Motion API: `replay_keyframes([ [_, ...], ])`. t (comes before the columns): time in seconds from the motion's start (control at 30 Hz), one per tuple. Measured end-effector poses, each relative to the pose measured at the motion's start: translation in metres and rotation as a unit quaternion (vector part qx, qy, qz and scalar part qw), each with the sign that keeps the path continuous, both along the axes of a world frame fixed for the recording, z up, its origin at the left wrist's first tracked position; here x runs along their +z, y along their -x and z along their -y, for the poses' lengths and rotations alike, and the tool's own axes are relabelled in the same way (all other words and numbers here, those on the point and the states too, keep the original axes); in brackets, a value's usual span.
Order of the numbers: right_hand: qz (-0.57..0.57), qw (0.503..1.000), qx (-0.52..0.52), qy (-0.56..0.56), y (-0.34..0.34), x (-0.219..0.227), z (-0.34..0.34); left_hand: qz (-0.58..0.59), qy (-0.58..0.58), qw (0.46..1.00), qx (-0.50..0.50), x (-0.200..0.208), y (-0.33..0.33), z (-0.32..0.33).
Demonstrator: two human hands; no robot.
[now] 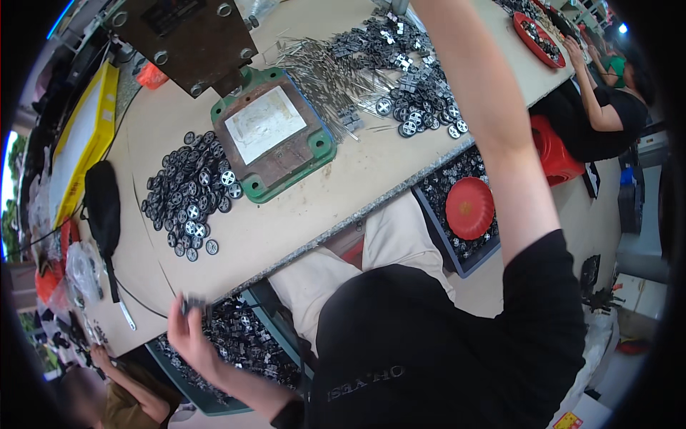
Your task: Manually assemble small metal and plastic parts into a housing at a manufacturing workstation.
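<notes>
My left hand (191, 339) is by the table's front edge, over a teal bin (214, 407) heaped with small dark parts. Its fingers are closed on a small dark part (191, 305), blurred by motion. My right arm (516, 171) stretches up across the table, and its hand is beyond the top of the picture. Under a dark metal press (187, 43) lies a green and brown base plate (270, 136) with a white pad (266, 124). Left of it is a pile of black wheels with silver spokes (187, 187). Thin metal rods (318, 75) lie loose to its right.
More wheels (418, 114) and grey plastic parts (386, 43) lie at the far right of the rods. A red dish (469, 207) rests in a dark crate (464, 270) of parts. Yellow tray (89, 136) stands left. Other people (607, 107) sit right and lower left.
</notes>
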State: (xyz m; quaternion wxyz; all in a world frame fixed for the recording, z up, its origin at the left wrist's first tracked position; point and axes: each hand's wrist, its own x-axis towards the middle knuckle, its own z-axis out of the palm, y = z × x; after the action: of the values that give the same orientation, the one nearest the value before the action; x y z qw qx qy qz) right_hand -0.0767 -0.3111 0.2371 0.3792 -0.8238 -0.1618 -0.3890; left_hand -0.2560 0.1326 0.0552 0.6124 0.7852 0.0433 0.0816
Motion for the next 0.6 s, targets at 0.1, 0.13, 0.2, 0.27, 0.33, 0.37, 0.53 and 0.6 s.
replay_keyframes([
  [0.1,-0.260,0.961,-0.036,0.091,0.042,-0.116,0.025,-0.145,-0.106,0.982,0.052,0.003,0.060,-0.059],
  [0.13,-0.256,0.963,-0.028,0.075,0.058,-0.152,0.028,-0.194,-0.123,0.972,0.057,-0.002,0.074,-0.074],
  [0.2,-0.326,0.944,-0.026,0.032,0.090,-0.180,0.023,-0.245,-0.138,0.957,0.066,-0.005,0.084,-0.089],
  [0.27,-0.401,0.916,-0.027,0.000,0.108,-0.190,0.011,-0.270,-0.405,0.874,-0.016,0.000,0.086,-0.092],
  [0.33,-0.319,0.939,-0.127,0.017,0.114,-0.201,-0.003,-0.225,-0.334,0.915,-0.017,-0.002,0.072,-0.077],
  [0.37,-0.320,0.941,-0.112,0.018,0.115,-0.203,-0.012,-0.174,-0.260,0.950,-0.016,-0.002,0.061,-0.064],
  [0.53,-0.410,0.889,-0.191,0.070,0.123,-0.210,-0.027,-0.016,-0.280,0.954,-0.109,0.001,-0.027,0.026],
  [0.6,-0.450,0.877,-0.163,0.039,0.125,-0.210,-0.026,-0.019,-0.292,0.955,-0.052,-0.004,-0.053,0.050],
])
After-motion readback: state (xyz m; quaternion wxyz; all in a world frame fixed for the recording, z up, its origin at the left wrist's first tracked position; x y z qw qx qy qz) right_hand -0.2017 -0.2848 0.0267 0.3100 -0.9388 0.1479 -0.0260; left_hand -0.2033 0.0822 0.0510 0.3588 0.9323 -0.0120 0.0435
